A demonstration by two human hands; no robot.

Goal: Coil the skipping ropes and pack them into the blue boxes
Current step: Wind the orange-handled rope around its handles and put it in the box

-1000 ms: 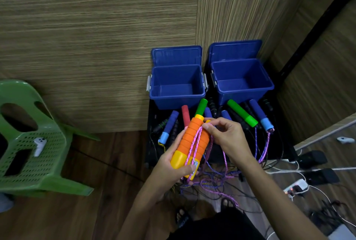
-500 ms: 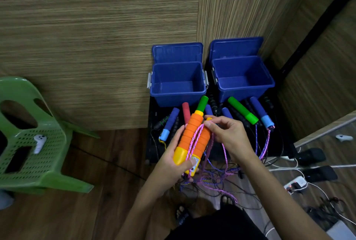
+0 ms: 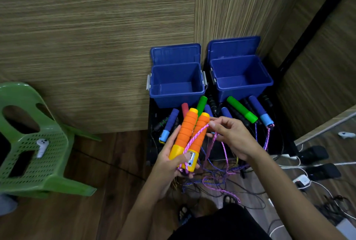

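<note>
Held pair of orange ribbed-foam handles [image 3: 189, 133], with yellow plastic caps, lying side by side in my left hand [image 3: 169, 159], whose fingers curl around their lower ends. A pink braided rope [image 3: 194, 137] crosses the handles diagonally; my right hand [image 3: 234, 137] pinches this rope between thumb and forefinger just beside the upper end of the right handle. A small grey panel with a dark button sits on one yellow cap; no writing is legible.

Below the hands, a tangle of rope [image 3: 215, 178], pink, purple and black, hangs loose toward the floor. Beyond the hands, further foam handles lie on a black surface [image 3: 152, 120]: a green handle [image 3: 241, 109], a dark blue handle with light blue tip [image 3: 259, 110], another dark blue one [image 3: 170, 122], a red one [image 3: 184, 107].

Behind these stand the left blue box [image 3: 176, 85] and the right blue box [image 3: 240, 77], smooth plastic, rectangular, lids tipped back against a wood-grain panel [image 3: 96, 47].

At left, a green perforated plastic chair [image 3: 38, 143] bears a white controller [image 3: 41, 147]. At right, white cables [image 3: 294, 159] lie on the floor.
</note>
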